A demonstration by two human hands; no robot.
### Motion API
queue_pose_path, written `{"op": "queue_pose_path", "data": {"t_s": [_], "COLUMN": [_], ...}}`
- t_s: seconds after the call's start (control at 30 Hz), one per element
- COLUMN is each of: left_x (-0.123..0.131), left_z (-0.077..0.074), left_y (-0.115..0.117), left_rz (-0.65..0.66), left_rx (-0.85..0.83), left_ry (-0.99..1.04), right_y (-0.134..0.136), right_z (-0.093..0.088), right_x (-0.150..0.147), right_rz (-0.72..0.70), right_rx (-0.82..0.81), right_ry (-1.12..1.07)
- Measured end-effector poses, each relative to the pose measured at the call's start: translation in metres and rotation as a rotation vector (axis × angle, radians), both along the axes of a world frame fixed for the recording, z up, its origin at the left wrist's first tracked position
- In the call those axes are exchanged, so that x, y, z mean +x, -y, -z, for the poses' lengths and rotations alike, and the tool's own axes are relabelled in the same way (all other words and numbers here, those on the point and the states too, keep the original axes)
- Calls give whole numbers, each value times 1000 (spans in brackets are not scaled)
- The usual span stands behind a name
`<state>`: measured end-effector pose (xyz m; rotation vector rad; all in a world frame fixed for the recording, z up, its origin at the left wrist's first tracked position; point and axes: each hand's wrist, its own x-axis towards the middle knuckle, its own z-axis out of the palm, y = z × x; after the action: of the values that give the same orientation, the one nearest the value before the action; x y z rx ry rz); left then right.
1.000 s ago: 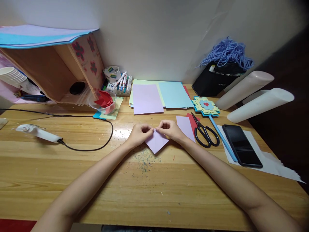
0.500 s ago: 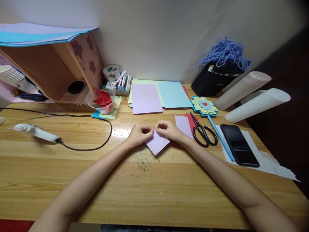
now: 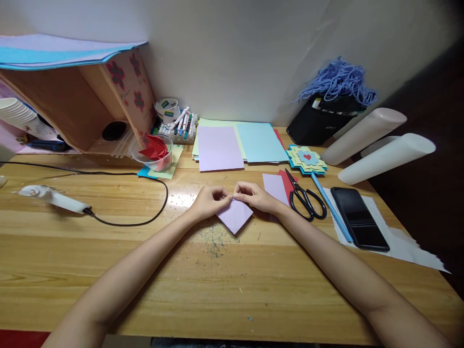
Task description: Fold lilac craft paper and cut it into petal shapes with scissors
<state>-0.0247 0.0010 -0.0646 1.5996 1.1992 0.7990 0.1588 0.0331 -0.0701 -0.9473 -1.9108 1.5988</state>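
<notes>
A small piece of lilac paper (image 3: 235,216) lies diamond-wise on the wooden table, one corner pointing toward me. My left hand (image 3: 210,201) pinches its far part near the top corner, with thumb and forefinger closed. From the other side my right hand (image 3: 253,197) pinches the same far corner, its fingertips meeting those of my left. The fingers cover that corner, so how it is folded there is hidden. Beyond my right wrist lie another lilac paper piece (image 3: 276,187) and a red piece (image 3: 288,180), with black-handled scissors (image 3: 304,200) partly over the red one.
At the back lie lilac (image 3: 221,149) and light blue sheets (image 3: 261,141). A clear bowl (image 3: 165,162) holds red folded paper. A glue gun (image 3: 58,199) with its black cord rests on the left. A phone (image 3: 358,217), a blue stick (image 3: 331,208) and white tubes (image 3: 387,157) occupy the right.
My right thumb has straightened and lies flatter toward my left fingertips at the far corner. The lilac paper has shifted very slightly. Both hands keep their pinch.
</notes>
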Motion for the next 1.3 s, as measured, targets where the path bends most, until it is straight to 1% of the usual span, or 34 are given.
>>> {"op": "queue_pose_path", "data": {"t_s": [0.1, 0.2, 0.4, 0.57, 0.7, 0.83, 1.03, 1.3], "left_x": [0, -1, -2, -3, -2, -1, -3, -6], "left_z": [-2, -1, 5, 7, 5, 2, -2, 1], "left_y": [0, -1, -3, -4, -1, 1, 0, -1], "left_rz": [5, -3, -8, 25, -5, -9, 5, 25], "left_rx": [15, -14, -24, -32, -20, -68, -120, -140], "left_ry": [-2, -6, -40, -58, -19, 28, 90, 118], "right_y": [1, 3, 0, -3, -3, -2, -3, -5], "right_z": [-1, -2, -4, -5, -4, -3, -4, 0], "right_x": [-1, -2, 0, 3, 1, 0, 2, 7], "right_rz": [10, 24, 14, -17, 22, 62, 55, 27], "right_rx": [-24, -44, -55, -73, -73, -71, -93, -138], "right_ry": [-1, 16, 22, -2, -11, 9, -27, -55]}}
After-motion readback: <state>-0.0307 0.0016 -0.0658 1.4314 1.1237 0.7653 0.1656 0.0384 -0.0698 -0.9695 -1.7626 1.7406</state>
